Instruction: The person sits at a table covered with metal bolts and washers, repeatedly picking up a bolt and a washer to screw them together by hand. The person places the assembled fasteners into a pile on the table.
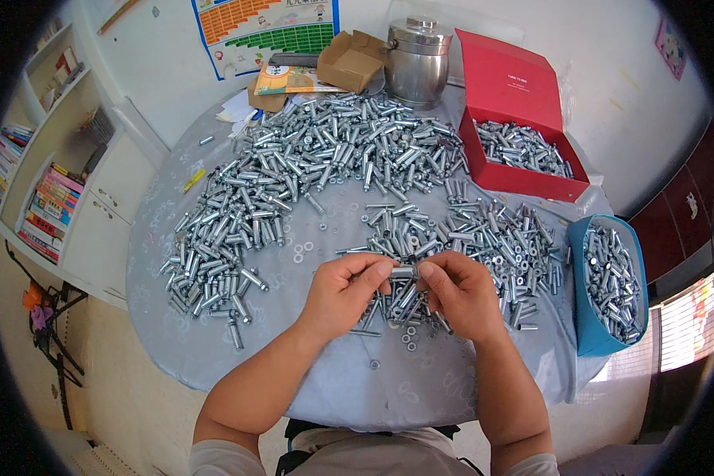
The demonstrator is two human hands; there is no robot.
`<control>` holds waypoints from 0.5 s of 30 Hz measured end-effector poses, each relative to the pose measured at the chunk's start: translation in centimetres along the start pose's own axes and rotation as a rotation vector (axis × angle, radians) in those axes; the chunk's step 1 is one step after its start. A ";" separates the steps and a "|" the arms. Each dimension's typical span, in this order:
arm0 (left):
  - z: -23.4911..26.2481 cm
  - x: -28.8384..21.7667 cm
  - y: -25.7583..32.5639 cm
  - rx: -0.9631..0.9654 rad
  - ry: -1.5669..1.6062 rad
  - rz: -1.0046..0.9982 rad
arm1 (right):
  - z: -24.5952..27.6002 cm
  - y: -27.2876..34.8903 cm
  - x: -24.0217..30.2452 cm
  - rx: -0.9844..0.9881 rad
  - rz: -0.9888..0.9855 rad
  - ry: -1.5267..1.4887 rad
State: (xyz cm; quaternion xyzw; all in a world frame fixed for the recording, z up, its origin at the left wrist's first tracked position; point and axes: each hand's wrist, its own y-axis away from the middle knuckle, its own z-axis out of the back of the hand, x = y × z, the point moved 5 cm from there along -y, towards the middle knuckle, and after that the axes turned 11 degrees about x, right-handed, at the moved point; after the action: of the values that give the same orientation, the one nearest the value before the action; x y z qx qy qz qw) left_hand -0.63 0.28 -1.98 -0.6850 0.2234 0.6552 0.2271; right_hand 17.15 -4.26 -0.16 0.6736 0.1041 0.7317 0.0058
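Over the near middle of the table, both my hands meet at one silvery expansion bolt (404, 272) lying roughly level. My left hand (343, 290) pinches its left end between thumb and fingers. At the other end the thumb and fingers of my right hand (462, 289) close round it, hiding the tip. Beneath and beyond the hands spreads a pile of loose metal sleeves, bolts and nuts (492, 246). A larger heap of expansion bolts (325, 143) curves across the far and left side. A few washers (299, 254) lie between the two piles.
A red lidded box (523, 184) and a blue bin (583, 317), both full of metal parts, stand at the right. Along the back are a steel pot (417, 67) and an open cardboard box (349, 62). A yellow tool (193, 180) lies left on the grey tablecloth (333, 397).
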 end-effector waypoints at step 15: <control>-0.1 0.1 -0.2 -0.021 0.058 -0.031 | 0.2 -0.5 -0.8 -0.019 0.096 0.087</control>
State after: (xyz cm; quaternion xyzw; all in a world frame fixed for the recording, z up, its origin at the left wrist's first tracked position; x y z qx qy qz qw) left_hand -0.44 0.34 -2.05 -0.7094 0.2122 0.6339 0.2233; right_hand 17.33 -3.91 -1.01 0.6454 0.0647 0.7606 -0.0273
